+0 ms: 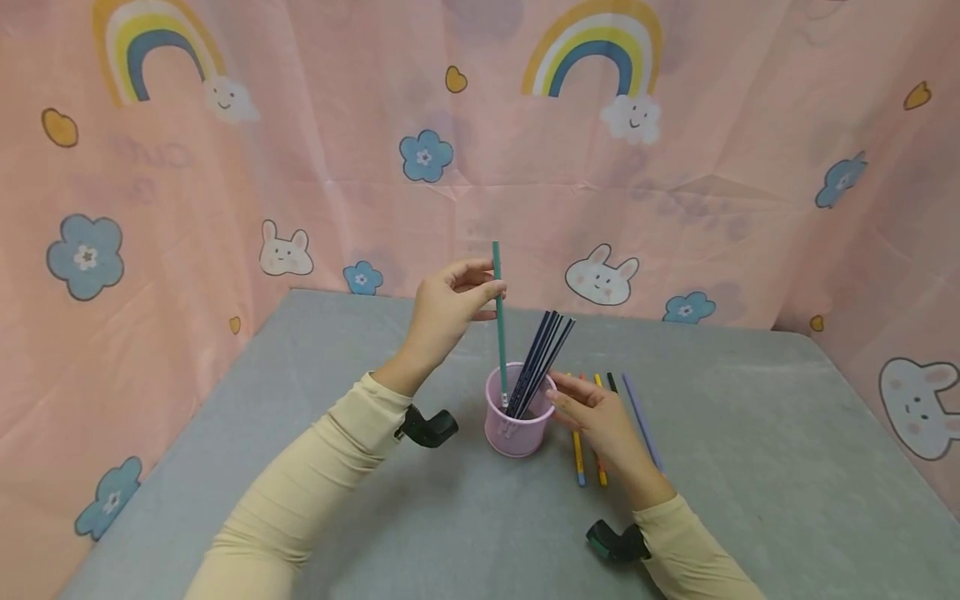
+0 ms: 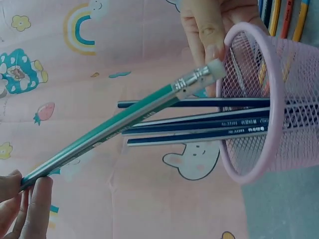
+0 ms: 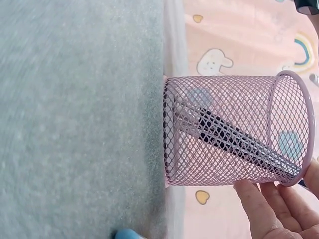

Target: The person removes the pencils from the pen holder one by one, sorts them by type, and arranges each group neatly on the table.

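Note:
My left hand [image 1: 444,315] pinches a green pencil [image 1: 500,337] near its upper end, holding it nearly upright with the eraser end down. In the left wrist view that white eraser [image 2: 215,69] overlaps the near rim of a pink mesh pen holder [image 1: 516,439]. Several dark blue pencils [image 1: 534,367] lean to the right inside the holder. At the holder's right side, my right hand [image 1: 600,421] grips the rim between thumb and fingers. The right wrist view shows the eraser ends of the dark pencils [image 3: 224,134] down by the holder's base, seen through the mesh.
On the grey table [image 1: 787,450], right of the holder and partly behind my right hand, lie a yellow pencil [image 1: 578,460], an orange one [image 1: 602,477], a black one [image 1: 612,382] and a lavender one [image 1: 642,423]. A pink printed curtain [image 1: 337,150] hangs around the table.

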Action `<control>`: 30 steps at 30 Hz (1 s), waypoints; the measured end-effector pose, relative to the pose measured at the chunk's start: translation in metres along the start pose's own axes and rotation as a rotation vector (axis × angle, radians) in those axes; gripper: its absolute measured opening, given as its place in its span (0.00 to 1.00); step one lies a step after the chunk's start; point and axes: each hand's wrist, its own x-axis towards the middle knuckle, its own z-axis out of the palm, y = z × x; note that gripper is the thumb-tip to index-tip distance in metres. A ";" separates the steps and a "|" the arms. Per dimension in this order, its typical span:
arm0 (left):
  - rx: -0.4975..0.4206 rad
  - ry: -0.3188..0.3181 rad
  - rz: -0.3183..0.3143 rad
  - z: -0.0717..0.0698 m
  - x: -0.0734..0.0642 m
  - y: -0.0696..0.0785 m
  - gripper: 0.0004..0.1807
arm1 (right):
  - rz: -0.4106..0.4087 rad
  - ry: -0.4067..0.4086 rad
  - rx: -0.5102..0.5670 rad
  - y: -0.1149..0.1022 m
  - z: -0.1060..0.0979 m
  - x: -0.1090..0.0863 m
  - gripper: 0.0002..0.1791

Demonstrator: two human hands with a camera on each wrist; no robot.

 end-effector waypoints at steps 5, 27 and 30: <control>0.009 0.006 -0.024 -0.009 -0.002 -0.003 0.18 | 0.003 -0.002 -0.005 0.001 0.000 0.000 0.30; 0.149 -0.020 -0.255 -0.025 0.002 -0.052 0.19 | -0.010 -0.019 0.036 0.002 -0.001 0.001 0.30; 0.171 -0.012 -0.275 -0.027 0.004 -0.060 0.19 | -0.009 -0.014 0.035 0.002 -0.001 0.002 0.30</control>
